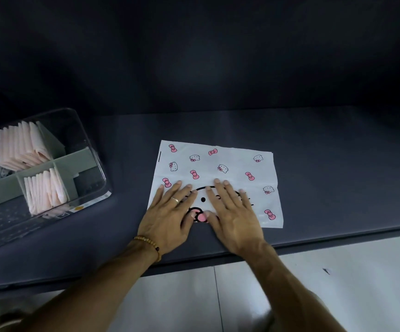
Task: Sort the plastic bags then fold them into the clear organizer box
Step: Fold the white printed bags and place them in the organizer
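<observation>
**Both palms flat on the printed bag**

Head view: forearms reach in from 6 o'clock to a white plastic bag (214, 173) printed with pink bows and cat faces, lying flat on the dark table (326, 149). Left hand (170, 216), wearing a ring and a bead bracelet (150, 245), and right hand (232, 216) rest side by side on the bag's near half, fingers straight and spread, pressing down, gripping nothing. Most of the bag lies beyond the fingertips toward 12 o'clock, with more to their right toward 3 o'clock. At 9 o'clock stands the clear organizer box (93, 149), its grey-divided compartments holding 2 rows of folded pink bags (22, 147).
</observation>
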{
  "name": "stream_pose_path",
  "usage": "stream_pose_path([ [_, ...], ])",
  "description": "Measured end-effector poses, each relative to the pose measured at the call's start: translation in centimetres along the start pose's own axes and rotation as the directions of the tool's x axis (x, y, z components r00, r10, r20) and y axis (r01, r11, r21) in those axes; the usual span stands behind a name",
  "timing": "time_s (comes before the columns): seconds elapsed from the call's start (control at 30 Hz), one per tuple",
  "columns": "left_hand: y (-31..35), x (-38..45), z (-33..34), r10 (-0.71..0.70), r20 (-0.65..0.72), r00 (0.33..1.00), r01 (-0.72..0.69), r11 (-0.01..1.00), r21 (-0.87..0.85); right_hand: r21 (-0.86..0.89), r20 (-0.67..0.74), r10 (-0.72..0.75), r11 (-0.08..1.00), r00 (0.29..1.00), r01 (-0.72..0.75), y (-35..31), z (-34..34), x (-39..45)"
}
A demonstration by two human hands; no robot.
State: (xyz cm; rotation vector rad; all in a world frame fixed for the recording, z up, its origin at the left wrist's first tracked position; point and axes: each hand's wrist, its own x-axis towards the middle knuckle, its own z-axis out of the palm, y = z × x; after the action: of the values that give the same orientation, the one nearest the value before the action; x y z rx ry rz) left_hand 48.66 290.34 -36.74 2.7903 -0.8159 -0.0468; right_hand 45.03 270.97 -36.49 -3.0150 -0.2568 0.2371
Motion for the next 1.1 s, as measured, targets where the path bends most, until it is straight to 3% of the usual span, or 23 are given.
stream_pose_path([
  [0.17,-0.3,0.0,0.0,-0.004,0.044,0.999,0.004,1.0,-0.002,-0.069,0.058,0.033,0.997,0.998,-0.029,6.7,-1.6,-3.9],
  [0.27,-0.3,0.1,0.0,-0.011,0.051,0.999,0.011,1.0,0.003,-0.065,-0.02,0.085,0.994,0.996,-0.086,8.3,-3.0,-5.8],
  [0.4,-0.4,0.2,-0.1,0.007,0.05,0.999,-0.008,1.0,0.012,0.003,-0.211,-0.011,1.0,0.977,0.012,5.6,-2.9,-5.6],
  [0.5,-0.5,0.3,0.0,0.014,0.042,0.999,-0.015,1.0,0.016,-0.016,-0.186,-0.077,0.997,0.98,0.076,3.5,-2.3,-4.8],
  [0.63,-0.4,0.1,0.1,0.0,0.069,0.998,-0.001,1.0,0.014,-0.064,-0.18,-0.023,0.998,0.983,0.011,2.9,-2.4,-4.0],
  [0.77,-0.2,0.2,-0.3,-0.004,0.058,0.998,0.004,1.0,-0.005,0.124,-0.277,0.088,0.991,0.957,-0.055,2.5,-3.6,-3.0],
  [0.93,-0.4,0.8,-2.0,0.026,0.04,0.999,-0.024,0.999,-0.047,0.151,-0.059,0.121,0.982,0.991,-0.111,4.1,-4.9,-3.2],
  [1.03,-1.1,0.9,-3.8,0.004,0.143,0.99,0.008,0.996,-0.086,0.103,0.106,0.169,0.978,0.98,-0.18,4.9,-5.6,-3.9],
  [1.1,-1.3,0.7,-5.1,-0.049,0.24,0.97,0.091,0.982,-0.166,0.201,0.099,0.217,0.951,0.971,-0.233,5.3,-6.0,-4.5],
])
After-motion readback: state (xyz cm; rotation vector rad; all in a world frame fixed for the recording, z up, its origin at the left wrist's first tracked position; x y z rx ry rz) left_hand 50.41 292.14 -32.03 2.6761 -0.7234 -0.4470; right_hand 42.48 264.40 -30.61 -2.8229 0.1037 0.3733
